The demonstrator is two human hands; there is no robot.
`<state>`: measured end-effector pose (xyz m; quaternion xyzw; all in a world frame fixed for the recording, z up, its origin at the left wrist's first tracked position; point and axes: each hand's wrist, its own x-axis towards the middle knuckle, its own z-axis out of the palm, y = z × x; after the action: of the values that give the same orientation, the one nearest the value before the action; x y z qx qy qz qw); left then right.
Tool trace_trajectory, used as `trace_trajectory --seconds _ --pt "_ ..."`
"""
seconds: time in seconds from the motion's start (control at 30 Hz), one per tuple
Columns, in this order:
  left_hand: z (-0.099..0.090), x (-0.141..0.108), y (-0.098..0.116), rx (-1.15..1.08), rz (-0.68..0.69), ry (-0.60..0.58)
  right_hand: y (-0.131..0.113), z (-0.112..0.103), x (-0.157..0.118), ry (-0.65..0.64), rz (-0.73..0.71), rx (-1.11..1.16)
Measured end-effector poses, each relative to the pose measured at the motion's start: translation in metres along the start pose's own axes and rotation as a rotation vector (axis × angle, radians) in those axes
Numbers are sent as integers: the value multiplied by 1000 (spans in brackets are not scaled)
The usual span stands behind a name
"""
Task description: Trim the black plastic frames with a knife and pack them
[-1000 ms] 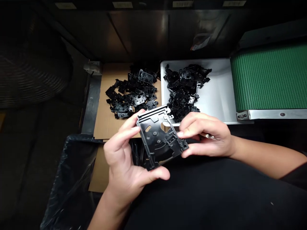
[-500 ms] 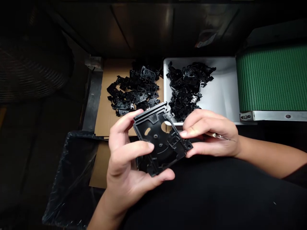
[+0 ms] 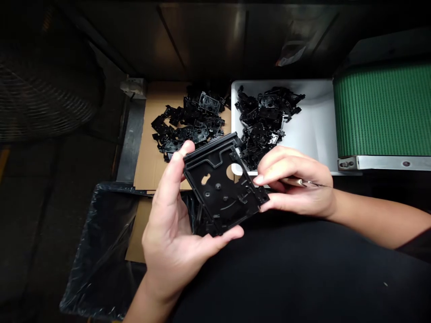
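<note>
A flat black plastic part [image 3: 224, 193] with raised ribs, a round hole and a small slot is held tilted in front of me. My left hand [image 3: 178, 224] grips it from the left, thumb along its lower edge and fingers at its upper left corner. My right hand [image 3: 296, 181] pinches its right edge between thumb and fingers. A thin pointed tool [image 3: 301, 182] with a pale handle lies across the right palm, its tip toward the wrist; its kind I cannot make out.
Similar black parts [image 3: 197, 121] are heaped on cardboard [image 3: 148, 157]. More parts [image 3: 262, 121] fill the left of a white tray [image 3: 318, 130]. A green conveyor belt [image 3: 384, 112] stands at right, a bin lined with a black bag [image 3: 97, 251] at lower left, a fan [image 3: 43, 89] at far left.
The left index finger has lifted off the part's face to its upper left corner. The part has risen slightly and changed tilt, so its face looks darker. Both hands still hold it.
</note>
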<state>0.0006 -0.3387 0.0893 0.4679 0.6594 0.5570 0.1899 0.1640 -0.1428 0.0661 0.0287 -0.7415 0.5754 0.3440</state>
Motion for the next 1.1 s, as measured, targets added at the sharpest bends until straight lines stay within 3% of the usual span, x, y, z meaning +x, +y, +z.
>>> trace_trajectory --seconds 0.3,0.67,1.1 --pt "2 -1 6 -43 -84 101 4 3 8 -1 2 25" --pt "-11 -13 19 4 -199 207 20 15 33 -57 -69 138" --pt "-21 -31 20 101 -193 284 25 29 45 -158 -43 220"
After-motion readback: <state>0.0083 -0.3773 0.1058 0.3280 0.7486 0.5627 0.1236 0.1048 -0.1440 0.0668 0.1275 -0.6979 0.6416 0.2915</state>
